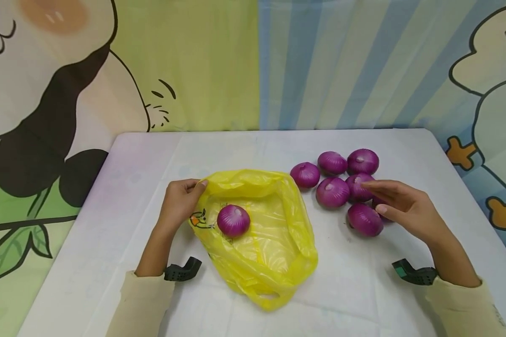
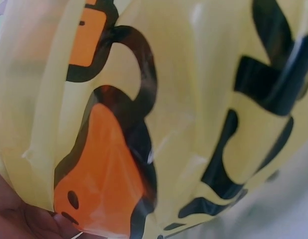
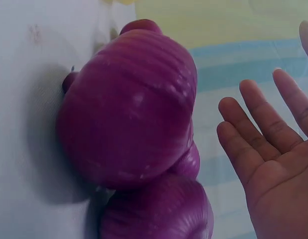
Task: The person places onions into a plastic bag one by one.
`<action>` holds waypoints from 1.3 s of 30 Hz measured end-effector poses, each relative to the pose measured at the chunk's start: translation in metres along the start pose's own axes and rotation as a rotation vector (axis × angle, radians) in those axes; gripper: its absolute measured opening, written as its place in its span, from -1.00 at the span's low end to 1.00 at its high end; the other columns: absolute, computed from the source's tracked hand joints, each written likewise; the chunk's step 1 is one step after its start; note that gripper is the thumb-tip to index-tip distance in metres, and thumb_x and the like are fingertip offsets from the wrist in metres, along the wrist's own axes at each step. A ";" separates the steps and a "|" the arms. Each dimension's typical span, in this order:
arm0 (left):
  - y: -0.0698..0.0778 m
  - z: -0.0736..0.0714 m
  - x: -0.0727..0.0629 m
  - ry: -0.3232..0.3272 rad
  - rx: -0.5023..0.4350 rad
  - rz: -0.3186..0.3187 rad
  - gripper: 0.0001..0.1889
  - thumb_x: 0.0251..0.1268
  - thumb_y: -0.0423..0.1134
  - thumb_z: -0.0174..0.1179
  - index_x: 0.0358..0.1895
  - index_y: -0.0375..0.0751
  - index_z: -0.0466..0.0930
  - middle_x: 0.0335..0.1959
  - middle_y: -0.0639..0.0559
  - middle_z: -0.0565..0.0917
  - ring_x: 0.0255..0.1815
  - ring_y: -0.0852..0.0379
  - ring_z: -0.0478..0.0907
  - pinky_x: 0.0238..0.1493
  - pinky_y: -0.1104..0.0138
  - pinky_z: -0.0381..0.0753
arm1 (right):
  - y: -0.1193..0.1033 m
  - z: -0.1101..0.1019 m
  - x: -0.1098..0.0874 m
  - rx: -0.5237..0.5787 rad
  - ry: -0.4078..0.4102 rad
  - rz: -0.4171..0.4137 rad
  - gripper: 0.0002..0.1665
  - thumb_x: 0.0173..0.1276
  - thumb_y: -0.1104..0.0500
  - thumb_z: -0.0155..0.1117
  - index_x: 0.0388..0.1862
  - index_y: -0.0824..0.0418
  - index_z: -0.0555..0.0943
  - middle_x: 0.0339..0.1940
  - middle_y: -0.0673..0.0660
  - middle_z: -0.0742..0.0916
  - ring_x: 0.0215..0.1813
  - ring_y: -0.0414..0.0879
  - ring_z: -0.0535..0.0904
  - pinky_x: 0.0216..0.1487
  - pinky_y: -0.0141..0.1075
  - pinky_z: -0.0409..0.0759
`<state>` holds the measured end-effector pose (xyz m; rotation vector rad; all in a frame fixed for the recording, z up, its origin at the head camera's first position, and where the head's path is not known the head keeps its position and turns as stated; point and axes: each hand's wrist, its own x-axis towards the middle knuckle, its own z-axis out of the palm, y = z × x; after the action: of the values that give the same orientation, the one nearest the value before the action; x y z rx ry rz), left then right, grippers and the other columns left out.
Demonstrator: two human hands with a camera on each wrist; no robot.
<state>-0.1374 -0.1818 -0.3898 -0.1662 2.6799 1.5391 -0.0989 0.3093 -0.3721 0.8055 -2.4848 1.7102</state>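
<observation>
My left hand (image 1: 181, 201) pinches the left rim of a yellow plastic bag (image 1: 278, 224), whose mouth is spread wide. Inside it, toward the left, lies one red onion (image 1: 234, 221). A printed orange and black figure fills the left wrist view, with part of the left hand (image 2: 24, 219) at the lower corner. Above the right edge of a group of several red onions (image 1: 332, 192) is my right hand (image 1: 409, 210), its fingers extended and nothing held. In the right wrist view, the palm and fingers of that hand (image 3: 273, 144) face a large onion (image 3: 129, 109) from the side.
A white cloth covers the table (image 1: 152, 154). The onions sit close together right of the bag. Behind the table hangs a printed curtain (image 1: 219, 65) with cartoon animals and stripes. Both wrists carry a dark band-like device (image 1: 183, 270).
</observation>
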 end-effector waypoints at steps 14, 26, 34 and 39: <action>0.000 0.000 0.000 -0.002 -0.006 0.001 -0.52 0.39 0.07 0.14 0.00 -0.33 0.69 -0.25 -0.12 0.74 -0.33 0.03 0.67 -0.36 0.30 0.63 | 0.011 -0.004 -0.016 -0.061 -0.062 0.098 -0.33 0.18 0.63 0.23 0.29 0.40 0.41 0.22 0.11 0.57 0.29 -0.25 0.45 0.09 -0.44 0.44; -0.001 0.001 -0.001 -0.006 -0.019 0.007 -0.52 0.39 0.08 0.14 -0.01 -0.32 0.69 -0.27 -0.12 0.74 -0.35 0.03 0.66 -0.38 0.30 0.63 | 0.028 0.008 -0.016 -0.222 -0.138 0.238 -0.33 0.23 0.32 0.41 0.33 0.22 0.46 0.24 0.19 0.53 0.26 -0.48 0.30 0.06 -0.57 0.38; -0.001 0.000 -0.001 0.002 0.006 0.003 -0.51 0.39 0.09 0.13 -0.01 -0.31 0.69 -0.26 -0.11 0.74 -0.34 0.04 0.65 -0.37 0.31 0.62 | 0.032 0.015 -0.015 -0.293 -0.176 0.305 -0.18 0.14 0.19 0.52 0.39 0.05 0.42 0.29 0.12 0.49 0.30 -0.07 0.33 -0.01 -0.19 0.58; 0.000 0.000 0.000 0.004 0.015 0.008 -0.52 0.40 0.07 0.13 0.00 -0.32 0.69 -0.26 -0.12 0.74 -0.33 0.03 0.64 -0.37 0.31 0.61 | 0.027 0.017 -0.015 -0.297 -0.188 0.339 -0.16 0.11 0.10 0.54 0.38 0.00 0.43 0.25 0.17 0.50 0.24 0.21 0.37 -0.10 0.09 0.61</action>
<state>-0.1369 -0.1818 -0.3900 -0.1589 2.6977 1.5213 -0.0927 0.3076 -0.4067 0.5653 -3.0527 1.3349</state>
